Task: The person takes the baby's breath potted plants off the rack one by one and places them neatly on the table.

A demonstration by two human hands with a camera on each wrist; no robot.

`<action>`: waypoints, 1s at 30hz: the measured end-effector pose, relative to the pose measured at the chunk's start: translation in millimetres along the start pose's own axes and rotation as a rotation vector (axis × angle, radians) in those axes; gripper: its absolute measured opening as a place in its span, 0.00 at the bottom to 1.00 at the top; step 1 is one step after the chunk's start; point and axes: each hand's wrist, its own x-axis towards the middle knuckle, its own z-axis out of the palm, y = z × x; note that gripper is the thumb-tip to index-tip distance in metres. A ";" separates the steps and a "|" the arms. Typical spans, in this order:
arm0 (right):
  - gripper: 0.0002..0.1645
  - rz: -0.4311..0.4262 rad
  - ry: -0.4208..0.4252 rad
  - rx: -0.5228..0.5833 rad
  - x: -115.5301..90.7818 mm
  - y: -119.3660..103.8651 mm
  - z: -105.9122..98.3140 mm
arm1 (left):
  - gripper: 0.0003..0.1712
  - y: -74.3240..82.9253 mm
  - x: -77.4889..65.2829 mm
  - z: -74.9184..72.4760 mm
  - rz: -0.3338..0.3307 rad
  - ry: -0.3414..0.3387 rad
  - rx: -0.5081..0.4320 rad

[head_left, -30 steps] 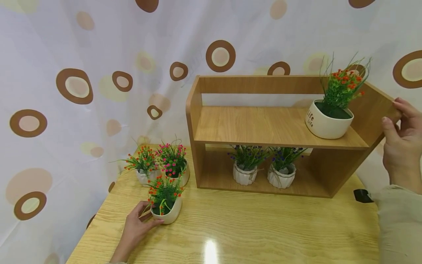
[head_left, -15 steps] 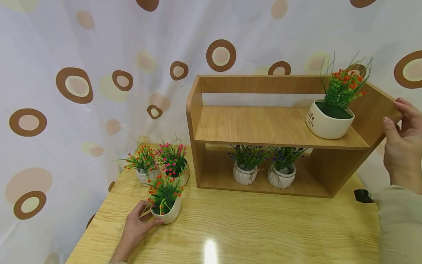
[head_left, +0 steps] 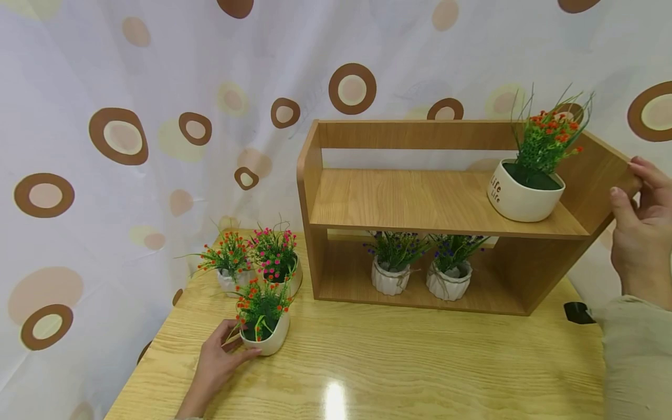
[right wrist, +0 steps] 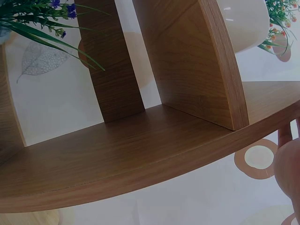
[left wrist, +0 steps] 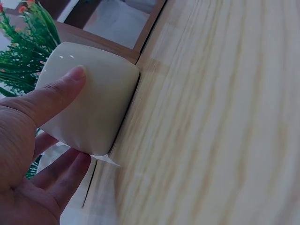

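My left hand [head_left: 217, 356] holds a white oval flowerpot [left wrist: 93, 98] of orange-red artificial flowers at the table's left. In the left wrist view the thumb lies along the pot's near wall and the fingers reach round its other side. The pot stands on the table. At the far right, my right hand [head_left: 643, 227] grips the edge of the side panel of a two-tier wooden shelf [head_left: 394, 198], thumb in front. Only part of that hand shows in the right wrist view. On the upper tier, beside this panel, stands a white "Life" flowerpot [head_left: 525, 195] with orange-red flowers.
Two ribbed white pots of purple flowers, a left one [head_left: 389, 279] and a right one [head_left: 448, 283], stand on the lower tier. Behind my left hand are an orange-flowered pot [head_left: 231, 283] and a pink-flowered pot [head_left: 294, 277]. A black object [head_left: 577, 312] lies near my right sleeve.
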 end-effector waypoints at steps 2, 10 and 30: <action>0.29 0.003 0.003 0.005 0.2 -0.8 0.0 | 0.35 -1.2 0.8 0.4 0.009 0.006 0.016; 0.29 -0.007 0.002 -0.008 -0.6 -1.0 -0.7 | 0.40 -4.0 0.3 1.7 0.109 0.054 0.050; 0.27 -0.035 0.010 0.056 -0.1 1.5 1.7 | 0.49 124.0 -14.8 27.2 0.510 0.111 0.029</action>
